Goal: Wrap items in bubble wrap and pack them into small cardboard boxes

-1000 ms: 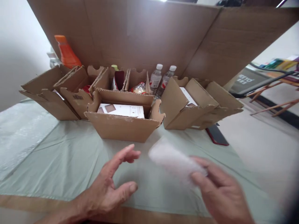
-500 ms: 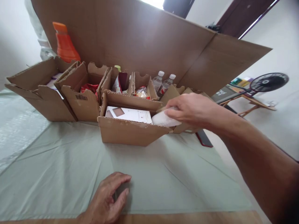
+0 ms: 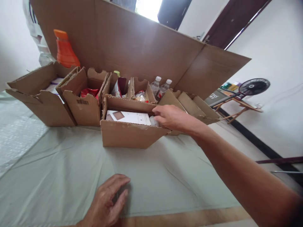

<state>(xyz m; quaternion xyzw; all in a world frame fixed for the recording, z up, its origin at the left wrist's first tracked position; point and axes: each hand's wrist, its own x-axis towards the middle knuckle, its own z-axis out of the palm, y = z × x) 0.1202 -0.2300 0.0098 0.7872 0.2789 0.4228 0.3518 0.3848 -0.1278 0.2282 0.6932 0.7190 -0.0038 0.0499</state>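
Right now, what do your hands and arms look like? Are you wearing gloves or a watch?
No gloves or watch show. The five-fingered, ungloved left hand and ungloved right hand show no rings. The long, bare right forearm has no sleeve in view; farther up, I can't tell.

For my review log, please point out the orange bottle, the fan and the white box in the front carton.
Orange bottle (image 3: 66,53): head view, on its body.
Fan (image 3: 251,86): head view, on its hub.
White box (image 3: 132,117): head view, on its top.

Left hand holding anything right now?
No, the left hand is over the green cloth with its thumb and fingers apart and nothing between them.
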